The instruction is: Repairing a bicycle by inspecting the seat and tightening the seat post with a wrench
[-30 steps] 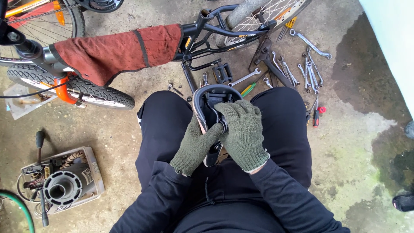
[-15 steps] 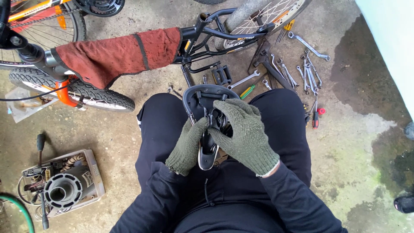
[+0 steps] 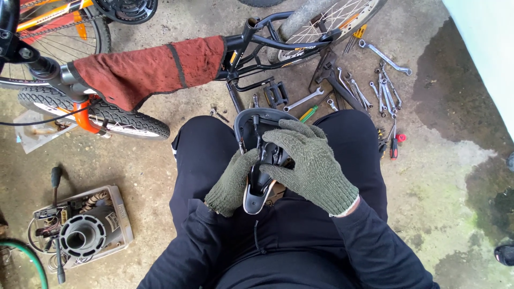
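Saddle (image 3: 256,184) lies upside down on the lap, off the bike (image 3: 251,45). Left hand (image 3: 231,184) wraps its side and holds it. Right hand (image 3: 308,166) has bent fingers on the rails underneath. Spanners (image 3: 383,88) wait on the floor; the saddle is not yet back on.

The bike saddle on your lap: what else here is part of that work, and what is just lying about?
In hand:
- upturned saddle
- left hand, gloved, gripping it
- right hand, gloved, over its rails

Lying about:
- spanners
- red-handled screwdriver
- red cloth on the bicycle frame
- tray of parts
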